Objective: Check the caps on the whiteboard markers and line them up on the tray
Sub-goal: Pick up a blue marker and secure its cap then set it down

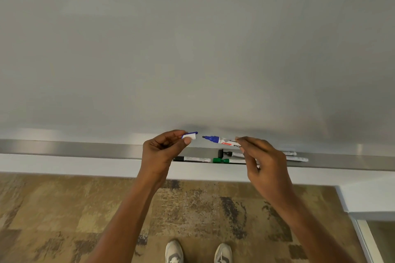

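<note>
Head view, looking down along the whiteboard (192, 49).

Hidden or unclear:
- Blue marker (221, 140): only the tip end and the front of the barrel show. The rest is behind the right hand (265, 162).
- Cap (189, 135): partly covered by the left hand (164, 151). A white body and a blue clip are visible.
- Tray (85, 149): the markers lying on it are partly covered by the right hand. A black marker (192, 159) lies to the left and a green marker (226, 160) just beside it. A second black-ended marker (232, 153) lies farther back, and I cannot tell whether its cap is seated. Two white barrel ends (297, 158) stick out to the right of the hand, colours not visible.
- Shoes (174, 252) are cut off by the bottom edge, on patterned carpet (64, 209).

Writing:
- Blue marker barrel: a red brand patch, unreadable, then black letters "WHIT", cut off by the hand.
- Labels on the tray markers are too small to read.

Hands:
- Left fingers (187, 140) pinch the cap.
- Right fingers (245, 141) are closed around the blue marker barrel.
- The marker is held level above the tray, tip pointing left at the cap, with a small gap between them.
</note>
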